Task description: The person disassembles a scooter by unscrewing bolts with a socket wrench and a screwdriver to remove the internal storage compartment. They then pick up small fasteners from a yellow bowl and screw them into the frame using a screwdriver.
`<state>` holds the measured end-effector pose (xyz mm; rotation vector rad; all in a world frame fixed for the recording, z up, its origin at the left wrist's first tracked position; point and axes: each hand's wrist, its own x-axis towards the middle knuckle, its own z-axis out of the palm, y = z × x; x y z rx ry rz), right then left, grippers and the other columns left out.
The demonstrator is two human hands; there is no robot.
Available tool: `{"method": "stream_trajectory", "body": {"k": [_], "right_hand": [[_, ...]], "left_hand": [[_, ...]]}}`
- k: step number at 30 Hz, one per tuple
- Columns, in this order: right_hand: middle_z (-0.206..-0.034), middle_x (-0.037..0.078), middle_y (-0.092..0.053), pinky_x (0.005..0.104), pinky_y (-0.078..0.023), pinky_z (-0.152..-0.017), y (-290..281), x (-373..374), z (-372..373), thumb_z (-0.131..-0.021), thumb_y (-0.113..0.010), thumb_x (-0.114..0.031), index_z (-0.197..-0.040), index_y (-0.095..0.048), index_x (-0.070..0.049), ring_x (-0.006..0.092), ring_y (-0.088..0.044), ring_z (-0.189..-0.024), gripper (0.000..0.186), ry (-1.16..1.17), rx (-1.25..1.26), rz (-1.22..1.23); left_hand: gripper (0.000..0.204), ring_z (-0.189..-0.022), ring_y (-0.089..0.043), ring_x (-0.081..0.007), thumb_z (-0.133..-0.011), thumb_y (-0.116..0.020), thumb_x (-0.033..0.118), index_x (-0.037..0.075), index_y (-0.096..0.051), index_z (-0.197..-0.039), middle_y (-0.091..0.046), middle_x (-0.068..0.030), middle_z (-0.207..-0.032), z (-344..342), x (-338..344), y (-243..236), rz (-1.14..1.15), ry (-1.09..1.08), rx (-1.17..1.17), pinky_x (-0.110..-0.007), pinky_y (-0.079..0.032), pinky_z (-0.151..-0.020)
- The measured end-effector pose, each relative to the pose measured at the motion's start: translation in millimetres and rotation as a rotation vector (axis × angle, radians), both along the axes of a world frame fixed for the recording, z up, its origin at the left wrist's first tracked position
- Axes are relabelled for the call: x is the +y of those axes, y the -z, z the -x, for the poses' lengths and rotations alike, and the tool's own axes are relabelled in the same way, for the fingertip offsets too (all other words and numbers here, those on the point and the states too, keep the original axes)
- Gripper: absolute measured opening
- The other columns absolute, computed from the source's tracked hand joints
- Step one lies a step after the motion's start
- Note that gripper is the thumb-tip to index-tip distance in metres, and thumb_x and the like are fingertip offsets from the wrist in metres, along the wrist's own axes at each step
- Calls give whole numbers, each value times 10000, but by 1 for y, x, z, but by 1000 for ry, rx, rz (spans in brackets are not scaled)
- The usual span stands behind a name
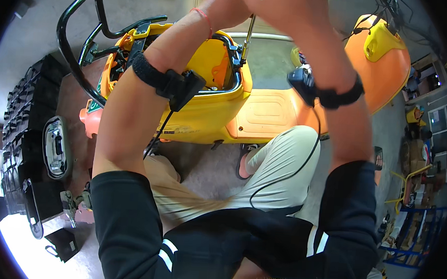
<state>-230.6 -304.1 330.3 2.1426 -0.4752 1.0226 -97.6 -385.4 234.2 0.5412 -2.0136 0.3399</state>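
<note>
Both of my hands are close together at the top edge, above a yellow and orange scooter [189, 118]. My left hand [226, 7], with a thin red band at its wrist, meets my right hand [286, 9]. Their fingers overlap or run out of the picture, so their grip is hidden. A thin metal rod [248, 39] slants down from beneath them to the rim of the scooter's uncovered storage compartment [208, 62]. Whether either hand holds this rod is not visible.
A black tubular rail [62, 32] juts from the scooter's left end. The orange footboard [266, 114] lies by my knees. On the left floor are a detached scooter seat [56, 147], a power drill [68, 204] and stacked black cases [26, 107]. A blue rack [416, 235] stands right.
</note>
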Motion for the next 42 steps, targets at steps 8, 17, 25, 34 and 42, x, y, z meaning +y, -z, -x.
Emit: {"method": "stream_trajectory", "body": {"k": [8,17,25,34,42], "right_hand": [[-1089,73,-670,312,-478,-905,132,-13,91,-941,-596,-129,-1197,-598,6,170,-620,-988,290,-290,-851,-1238],[-1016,70,-707,263,-499,-895,164,-37,72,-948,-566,-15,-1142,-649,60,137,-649,-957,224,-498,-605,-1581],[-972,92,-725,259,-525,-804,159,-12,53,-895,-671,-41,-1091,-667,37,122,-668,-889,211,-203,-841,-1284],[-1072,38,-666,297,-492,-859,15,-51,80,-870,-718,-250,-1192,-605,-44,161,-638,-1015,398,-533,-715,-459],[-1035,173,-633,373,-453,-935,-32,-58,39,-941,-617,-275,-1046,-618,-18,345,-586,-1072,277,-292,-157,-389]], "left_hand": [[226,-872,-678,-159,-968,-578,81,-59,-608,-1143,-696,-116,-930,27,23,-16,-914,440,289,-299,-550,-827],[290,-864,-661,-169,-936,-544,66,-91,-570,-1180,-685,-126,-938,28,33,-29,-1081,452,288,-284,-542,-813],[232,-864,-667,-200,-950,-465,51,-76,-567,-1115,-677,-143,-909,24,32,-27,-966,526,307,-306,-542,-786],[153,-925,-657,-178,-988,-468,-11,-69,-561,-1095,-659,-118,-968,39,40,-19,-1081,579,275,-302,-550,-883],[161,-869,-674,-175,-998,-489,36,-72,-571,-1084,-668,-119,-916,37,26,-15,-957,456,307,-304,-561,-848]]}}
